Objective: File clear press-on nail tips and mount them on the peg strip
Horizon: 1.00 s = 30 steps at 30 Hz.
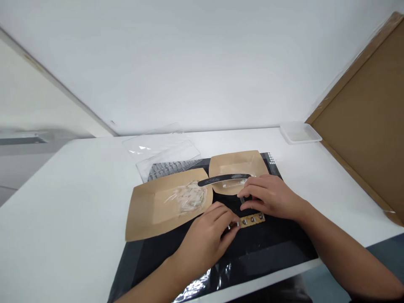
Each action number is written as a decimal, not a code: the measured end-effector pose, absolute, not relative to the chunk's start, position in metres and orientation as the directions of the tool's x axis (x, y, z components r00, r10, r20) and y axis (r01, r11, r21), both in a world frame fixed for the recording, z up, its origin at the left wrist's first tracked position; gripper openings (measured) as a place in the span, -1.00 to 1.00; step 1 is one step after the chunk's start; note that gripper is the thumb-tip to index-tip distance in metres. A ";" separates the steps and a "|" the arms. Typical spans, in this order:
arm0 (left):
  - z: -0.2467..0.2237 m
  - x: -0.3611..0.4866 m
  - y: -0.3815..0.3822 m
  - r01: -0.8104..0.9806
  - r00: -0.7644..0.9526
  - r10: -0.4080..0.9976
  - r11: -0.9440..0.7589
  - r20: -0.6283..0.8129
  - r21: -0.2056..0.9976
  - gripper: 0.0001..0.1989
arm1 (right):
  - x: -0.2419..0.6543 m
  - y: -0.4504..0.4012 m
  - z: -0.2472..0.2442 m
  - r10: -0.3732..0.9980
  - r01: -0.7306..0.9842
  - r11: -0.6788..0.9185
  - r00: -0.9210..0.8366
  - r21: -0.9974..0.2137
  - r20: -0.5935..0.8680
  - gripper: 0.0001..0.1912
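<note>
My left hand (212, 232) has its fingers and thumb closed on the left end of a narrow tan strip (248, 221), which carries several small shiny metal pieces in a row. Its fingertips partly hide that end. Just above the strip, my right hand (270, 196) pinches a small clear piece (242, 200) between thumb and fingers. A curved black nail file (217, 179) lies across the edges of two brown paper trays, its right end close to my right fingers. The larger tray (142, 214) contains a heap of clear plastic bits (191, 196).
The smaller paper tray (221, 162) holds clear wrapping and small pale bits. Under everything lies a black glossy sheet (249, 256) on a white table (63, 210). Clear plastic sheets (167, 147) lie behind, a clear shallow box (301, 133) at back right, beside a cardboard panel (362, 109).
</note>
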<state>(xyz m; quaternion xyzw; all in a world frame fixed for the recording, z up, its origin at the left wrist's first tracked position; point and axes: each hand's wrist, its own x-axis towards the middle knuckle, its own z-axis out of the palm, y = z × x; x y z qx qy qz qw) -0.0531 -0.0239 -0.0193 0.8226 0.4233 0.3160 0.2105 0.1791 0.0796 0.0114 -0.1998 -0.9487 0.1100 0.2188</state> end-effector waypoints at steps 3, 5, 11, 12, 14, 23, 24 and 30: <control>-0.021 -0.053 -0.024 0.548 0.436 0.830 -0.552 0.348 0.629 -0.92 | 0.179 0.081 0.012 0.429 0.340 0.898 -0.821 -0.280 0.376 -0.77; -0.021 -0.053 -0.024 0.547 0.433 0.831 -0.551 0.350 0.631 -0.91 | 0.180 0.081 0.012 0.429 0.346 0.899 -0.823 -0.270 0.373 -0.76; -0.022 -0.054 -0.024 0.542 0.433 0.822 -0.566 0.371 0.621 -0.87 | 0.181 0.083 0.012 0.436 0.367 0.897 -0.827 -0.248 0.354 -0.72; -0.022 -0.054 -0.023 0.542 0.434 0.818 -0.571 0.377 0.616 -0.87 | 0.181 0.083 0.012 0.436 0.367 0.897 -0.825 -0.245 0.359 -0.72; -0.023 -0.054 -0.023 0.541 0.435 0.814 -0.579 0.385 0.610 -0.86 | 0.182 0.084 0.012 0.434 0.365 0.898 -0.824 -0.245 0.364 -0.73; -0.027 -0.052 -0.025 0.534 0.405 0.813 -0.582 0.418 0.614 -0.88 | 0.182 0.085 0.012 0.448 0.371 0.888 -0.829 -0.271 0.334 -0.72; -0.027 -0.052 -0.025 0.533 0.401 0.815 -0.579 0.418 0.618 -0.88 | 0.182 0.085 0.012 0.453 0.374 0.885 -0.829 -0.278 0.328 -0.72; -0.028 -0.051 -0.025 0.523 0.380 0.820 -0.572 0.428 0.631 -0.88 | 0.186 0.087 0.014 0.493 0.404 0.860 -0.815 -0.312 0.303 -0.71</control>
